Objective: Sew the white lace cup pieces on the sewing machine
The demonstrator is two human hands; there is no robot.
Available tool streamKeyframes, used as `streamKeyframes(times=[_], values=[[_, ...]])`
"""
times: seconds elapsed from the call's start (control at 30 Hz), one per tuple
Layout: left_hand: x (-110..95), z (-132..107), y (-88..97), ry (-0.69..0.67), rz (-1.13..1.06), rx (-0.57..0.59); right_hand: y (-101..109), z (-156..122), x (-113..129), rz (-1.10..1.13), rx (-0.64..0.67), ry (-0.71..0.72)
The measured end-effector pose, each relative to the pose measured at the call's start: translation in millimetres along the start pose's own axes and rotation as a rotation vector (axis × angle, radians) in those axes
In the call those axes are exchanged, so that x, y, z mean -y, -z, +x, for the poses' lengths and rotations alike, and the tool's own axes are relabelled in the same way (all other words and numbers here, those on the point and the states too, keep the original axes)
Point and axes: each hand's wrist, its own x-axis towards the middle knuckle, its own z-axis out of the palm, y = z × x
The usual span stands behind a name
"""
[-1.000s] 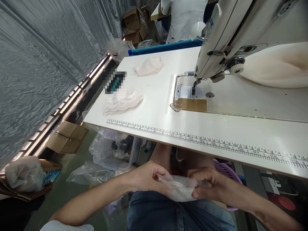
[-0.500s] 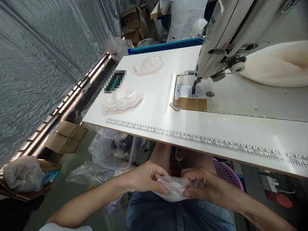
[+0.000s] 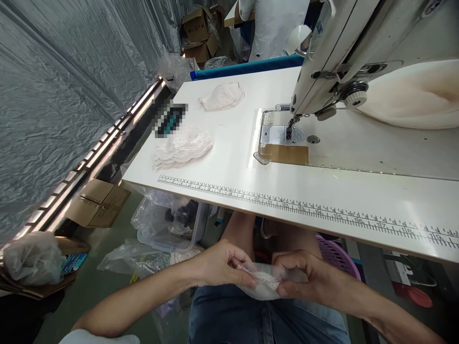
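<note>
White sheer fabric (image 3: 266, 289) with a ruffled trim is being held above the lap (image 3: 229, 313), just outside the tabletop's (image 3: 233, 157) near edge. Left hand (image 3: 231, 268) is clamping one end between thumb and fingers; right hand (image 3: 303, 274) is clamping the other, apparently for steadying the trim between them. Pale lacy pieces (image 3: 184, 148) (another piece (image 3: 223, 97) is lying nearer the far edge) are resting by the left edge, presumably to be off the needle plate (image 3: 274, 135).

white sleeve (image 3: 98, 337); blue denim shorts (image 3: 229, 313)
</note>
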Motion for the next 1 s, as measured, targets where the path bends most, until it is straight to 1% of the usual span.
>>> streamKeyframes(times=[0.1,0.23,0.37,0.53,0.67,0.77,0.83,0.93,1.0], values=[[-3,-1,-0.8,0.003,0.013,-0.007,0,-1,1,-0.015,0.004,0.006],[-8,-2,-1.0,-0.005,0.037,-0.005,0,-1,5,-0.043,-0.033,0.002],[-9,-2,-0.8,-0.009,0.057,-0.002,-1,-2,7,-0.05,-0.041,0.007],[-7,-1,-1.1,0.012,0.004,0.004,-1,-3,6,-0.074,-0.052,0.026],[-6,0,0.3,0.037,-0.073,0.005,1,-4,6,-0.01,-0.017,0.017],[-4,-1,3.2,0.039,-0.164,0.025,7,-6,6,-0.023,0.008,0.034],[-2,-1,5.5,0.054,-0.204,0.011,11,-7,6,-0.042,0.022,0.03],[1,-3,9.4,0.097,-0.229,-0.045,14,-9,6,-0.021,0.048,0.002],[1,-5,11.7,0.103,-0.232,-0.05,13,-9,6,-0.012,0.044,-0.007]])
